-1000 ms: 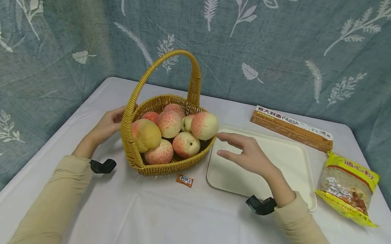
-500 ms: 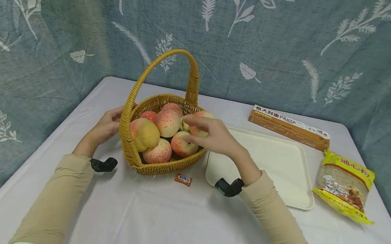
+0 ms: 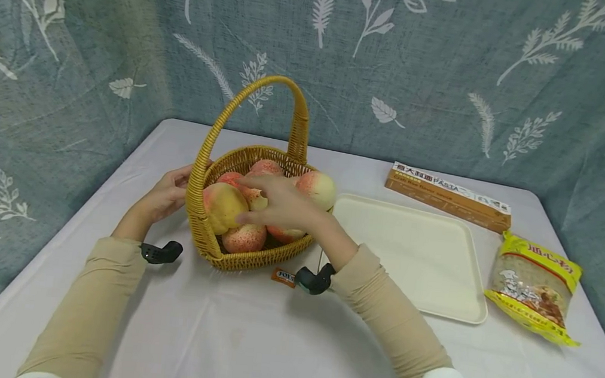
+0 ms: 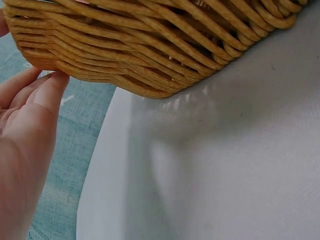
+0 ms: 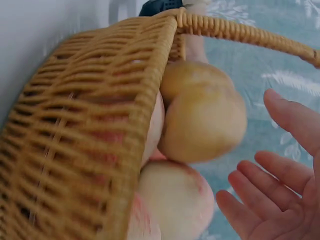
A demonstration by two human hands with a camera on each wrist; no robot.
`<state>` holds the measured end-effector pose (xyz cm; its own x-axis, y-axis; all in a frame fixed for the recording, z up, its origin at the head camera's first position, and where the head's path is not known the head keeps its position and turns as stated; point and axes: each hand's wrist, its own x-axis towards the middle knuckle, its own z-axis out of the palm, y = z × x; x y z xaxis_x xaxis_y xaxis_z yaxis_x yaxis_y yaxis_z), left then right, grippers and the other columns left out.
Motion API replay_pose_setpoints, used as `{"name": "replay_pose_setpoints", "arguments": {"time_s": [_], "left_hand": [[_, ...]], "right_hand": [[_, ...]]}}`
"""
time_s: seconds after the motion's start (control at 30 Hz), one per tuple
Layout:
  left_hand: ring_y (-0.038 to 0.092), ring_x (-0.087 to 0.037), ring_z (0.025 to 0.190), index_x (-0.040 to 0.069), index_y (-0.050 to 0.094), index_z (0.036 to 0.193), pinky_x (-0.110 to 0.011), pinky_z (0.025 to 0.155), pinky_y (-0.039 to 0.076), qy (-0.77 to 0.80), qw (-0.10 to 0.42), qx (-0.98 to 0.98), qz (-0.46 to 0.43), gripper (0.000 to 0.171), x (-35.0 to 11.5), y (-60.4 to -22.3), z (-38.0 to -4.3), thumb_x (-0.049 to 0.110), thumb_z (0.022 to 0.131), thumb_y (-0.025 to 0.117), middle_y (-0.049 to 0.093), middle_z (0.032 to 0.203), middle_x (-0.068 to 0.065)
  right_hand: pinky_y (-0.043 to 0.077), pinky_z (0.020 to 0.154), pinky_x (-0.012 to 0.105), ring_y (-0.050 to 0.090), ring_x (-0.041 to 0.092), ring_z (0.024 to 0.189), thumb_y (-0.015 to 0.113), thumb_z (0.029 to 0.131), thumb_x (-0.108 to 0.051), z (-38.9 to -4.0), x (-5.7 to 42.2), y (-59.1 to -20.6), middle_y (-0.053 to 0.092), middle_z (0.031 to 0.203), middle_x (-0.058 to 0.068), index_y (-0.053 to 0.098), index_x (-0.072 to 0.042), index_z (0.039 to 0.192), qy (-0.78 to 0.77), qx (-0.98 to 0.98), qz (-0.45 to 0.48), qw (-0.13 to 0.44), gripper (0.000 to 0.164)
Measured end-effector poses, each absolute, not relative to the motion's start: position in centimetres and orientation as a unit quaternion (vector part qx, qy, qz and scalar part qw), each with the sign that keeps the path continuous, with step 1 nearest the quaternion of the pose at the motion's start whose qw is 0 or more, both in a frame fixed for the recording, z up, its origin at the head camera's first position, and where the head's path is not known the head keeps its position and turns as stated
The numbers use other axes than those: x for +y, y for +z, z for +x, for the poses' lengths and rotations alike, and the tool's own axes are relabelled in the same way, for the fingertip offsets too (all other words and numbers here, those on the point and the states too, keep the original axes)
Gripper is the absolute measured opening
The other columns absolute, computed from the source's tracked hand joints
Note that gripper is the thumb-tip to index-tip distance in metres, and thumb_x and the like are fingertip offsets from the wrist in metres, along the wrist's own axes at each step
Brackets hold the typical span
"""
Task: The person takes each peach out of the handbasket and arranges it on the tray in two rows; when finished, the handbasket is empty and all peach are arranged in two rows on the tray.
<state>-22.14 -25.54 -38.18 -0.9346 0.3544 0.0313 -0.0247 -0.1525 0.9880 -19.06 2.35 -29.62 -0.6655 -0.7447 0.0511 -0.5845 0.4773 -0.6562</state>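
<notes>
A wicker basket [image 3: 253, 261] with a tall arched handle stands on the white-covered table, full of red-and-cream peaches [image 3: 244, 240]. Among them, at its left end, lies a larger yellow lobed fruit [image 3: 223, 207]. My left hand [image 3: 165, 196] grips the basket's left end; in the left wrist view its thumb [image 4: 50, 95] meets the weave, while some fingers are hidden behind the basket. Over the fruit hovers my right hand [image 3: 282, 204], its fingers spread and holding nothing. The right wrist view has that palm [image 5: 272, 200] apart from the yellow fruit and a pale peach [image 5: 177, 200].
A cream tray [image 3: 410, 252] lies right of the basket, partly under my right arm. Behind it is a brown pasta box [image 3: 448, 196]. A yellow bag of pasta [image 3: 534, 287] sits far right. A small orange wrapped candy [image 3: 282, 277] lies before the basket.
My right hand has moved left, from beside the basket's right rim to above the fruit near the yellow one. My left hand has stayed at the basket's left end.
</notes>
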Motion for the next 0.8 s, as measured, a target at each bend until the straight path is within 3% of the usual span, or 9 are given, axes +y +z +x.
{"name": "replay_pose_setpoints", "arguments": {"time_s": [0.07,0.17,0.23,0.37,0.5,0.8], "left_hand": [[0.053,-0.002,0.111,-0.003,0.03,0.148,-0.016,0.089,0.046,0.749,0.133,0.634,0.137,0.069,-25.8,-38.2,-22.1,-0.019,0.083,0.048,0.055,0.122,0.009],[0.054,-0.003,0.111,-0.006,0.028,0.147,-0.017,0.09,0.046,0.753,0.146,0.624,0.149,0.069,-26.2,-38.1,-22.0,-0.019,0.082,0.047,0.057,0.121,0.008],[0.055,-0.004,0.11,-0.003,0.033,0.144,-0.017,0.09,0.046,0.756,0.153,0.617,0.153,0.065,-26.3,-38.1,-21.8,-0.018,0.083,0.048,0.059,0.119,0.006],[0.057,-0.004,0.109,-0.009,0.025,0.145,-0.018,0.091,0.046,0.755,0.163,0.615,0.157,0.067,-26.4,-37.8,-21.4,-0.016,0.084,0.051,0.06,0.117,0.005],[0.057,-0.002,0.109,-0.019,0.008,0.146,-0.017,0.091,0.046,0.745,0.162,0.628,0.154,0.076,-26.3,-37.5,-21.1,-0.016,0.084,0.051,0.06,0.116,0.008],[0.055,0.001,0.109,-0.019,0.006,0.147,-0.015,0.091,0.045,0.739,0.159,0.641,0.135,0.077,-26.1,-37.3,-21.0,-0.016,0.082,0.048,0.058,0.116,0.011]], "right_hand": [[0.04,0.088,0.02,0.054,0.012,0.105,0.073,0.088,-0.025,-19.2,1.4,-29.7,0.056,0.135,0.009,0.046,-0.006,0.145,-0.329,0.845,-0.403,0.123,0.066],[0.039,0.087,0.019,0.053,0.013,0.103,0.074,0.088,-0.024,-19.5,0.2,-29.8,0.056,0.135,0.009,0.045,-0.005,0.144,-0.312,0.847,-0.415,0.116,0.066],[0.033,0.101,0.018,0.043,0.013,0.128,0.074,0.087,-0.026,-19.6,-0.5,-29.9,0.047,0.146,0.008,0.044,-0.005,0.145,-0.293,0.856,-0.41,0.113,0.069],[0.027,0.11,0.024,0.033,0.019,0.14,0.073,0.088,-0.033,-19.9,-1.7,-29.8,0.04,0.151,0.009,0.037,-0.005,0.149,-0.265,0.873,-0.389,0.127,0.077],[0.033,0.105,0.022,0.038,0.017,0.136,0.073,0.087,-0.032,-20.2,-2.5,-29.6,0.039,0.152,0.008,0.034,-0.004,0.15,-0.257,0.874,-0.383,0.15,0.079],[0.039,0.095,0.021,0.043,0.018,0.131,0.075,0.084,-0.024,-20.2,-3.3,-29.3,0.04,0.151,0.011,0.034,0.001,0.149,-0.244,0.875,-0.373,0.188,0.081]]}}
